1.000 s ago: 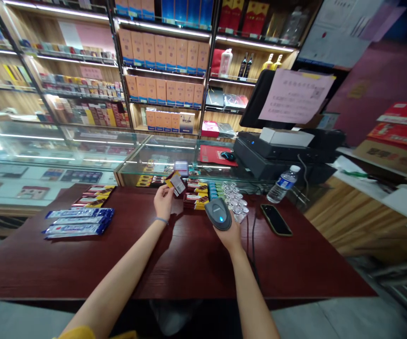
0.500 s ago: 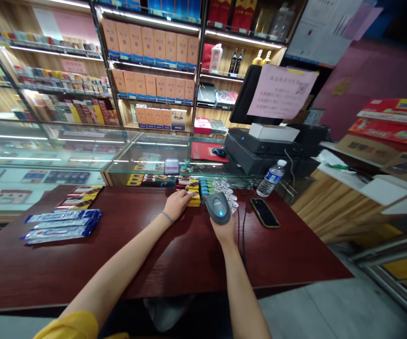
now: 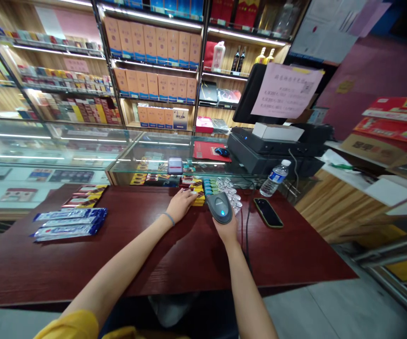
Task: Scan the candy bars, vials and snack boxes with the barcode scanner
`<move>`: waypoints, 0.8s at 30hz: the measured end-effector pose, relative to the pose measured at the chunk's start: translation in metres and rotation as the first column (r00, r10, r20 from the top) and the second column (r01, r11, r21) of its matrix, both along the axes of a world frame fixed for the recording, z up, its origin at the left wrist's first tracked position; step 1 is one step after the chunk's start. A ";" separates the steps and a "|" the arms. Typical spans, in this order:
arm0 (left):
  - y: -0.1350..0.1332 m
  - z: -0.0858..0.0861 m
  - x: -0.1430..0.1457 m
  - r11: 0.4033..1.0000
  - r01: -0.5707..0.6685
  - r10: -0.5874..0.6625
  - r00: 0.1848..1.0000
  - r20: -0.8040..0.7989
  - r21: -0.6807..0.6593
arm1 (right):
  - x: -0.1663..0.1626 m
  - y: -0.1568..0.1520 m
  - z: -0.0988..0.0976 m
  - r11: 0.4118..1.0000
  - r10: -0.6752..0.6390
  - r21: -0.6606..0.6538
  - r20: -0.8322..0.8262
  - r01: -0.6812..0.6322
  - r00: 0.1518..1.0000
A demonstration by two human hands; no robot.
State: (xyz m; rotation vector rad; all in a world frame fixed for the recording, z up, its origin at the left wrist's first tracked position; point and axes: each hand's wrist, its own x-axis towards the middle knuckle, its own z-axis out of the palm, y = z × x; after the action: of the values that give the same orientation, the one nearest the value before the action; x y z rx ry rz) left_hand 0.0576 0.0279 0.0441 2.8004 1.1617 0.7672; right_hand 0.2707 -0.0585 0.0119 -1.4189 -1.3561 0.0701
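Observation:
My left hand [image 3: 181, 204] lies at the left side of a low stack of yellow packets [image 3: 199, 197], palm down. Its fingers are stretched onto the packets; I see no clear grip around one. My right hand [image 3: 227, 230] is wrapped round a dark grey barcode scanner [image 3: 220, 207] with a lit blue light, held over the table just right of the packets. Green-and-blue small packs [image 3: 208, 186] and several clear-topped round containers [image 3: 229, 190] stand behind the scanner, which partly hides them.
On the dark red table [image 3: 126, 263] are blue-and-silver wrapped packs [image 3: 71, 223], red-and-yellow packets [image 3: 85, 196], a phone [image 3: 268, 213] and a water bottle [image 3: 275, 179]. The scanner's cable [image 3: 248, 226] runs near my right wrist. Behind stand a glass counter [image 3: 129, 160] and a monitor [image 3: 251, 96].
The whole view has shifted slightly, so things sit a little further right. Both hands keep nearly the same places relative to the packets and scanner.

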 end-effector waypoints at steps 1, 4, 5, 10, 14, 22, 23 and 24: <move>0.000 0.000 -0.006 1.000 0.018 -0.018 1.000 0.016 0.010 | -0.001 0.000 0.002 1.000 0.012 -0.009 0.012 -0.012 1.000; 0.002 -0.002 -0.036 1.000 -0.004 0.002 0.995 0.101 0.020 | -0.006 -0.001 0.011 0.996 0.078 -0.034 0.047 -0.077 0.996; 0.003 -0.003 -0.050 0.999 -0.034 0.031 0.990 0.136 0.016 | -0.009 -0.001 0.014 0.994 0.105 -0.039 0.055 -0.103 0.993; 0.009 -0.006 -0.148 0.978 -0.210 0.208 0.956 0.206 -0.012 | -0.032 0.000 0.028 0.979 0.163 -0.141 0.125 -0.145 0.979; 0.009 -0.006 -0.232 0.939 -0.341 0.342 0.926 0.158 -0.037 | -0.061 0.000 0.036 0.967 0.204 -0.187 0.161 -0.173 0.966; 0.016 0.001 -0.356 0.815 -0.561 0.566 0.824 -0.005 -0.143 | -0.119 0.009 0.049 0.943 0.283 -0.233 0.190 -0.237 0.940; 0.019 0.003 -0.366 0.789 -0.593 0.598 0.801 -0.020 -0.163 | -0.124 0.010 0.051 0.940 0.296 -0.232 0.185 -0.251 0.937; 0.021 0.004 -0.374 0.761 -0.621 0.627 0.778 -0.033 -0.188 | -0.128 0.011 0.051 0.937 0.308 -0.229 0.178 -0.265 0.935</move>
State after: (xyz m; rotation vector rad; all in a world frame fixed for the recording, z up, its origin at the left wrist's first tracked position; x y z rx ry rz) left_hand -0.3166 0.0491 0.0482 2.2153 2.0820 0.6582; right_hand 0.1424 -0.0476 0.0631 -1.4129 -1.7712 0.2624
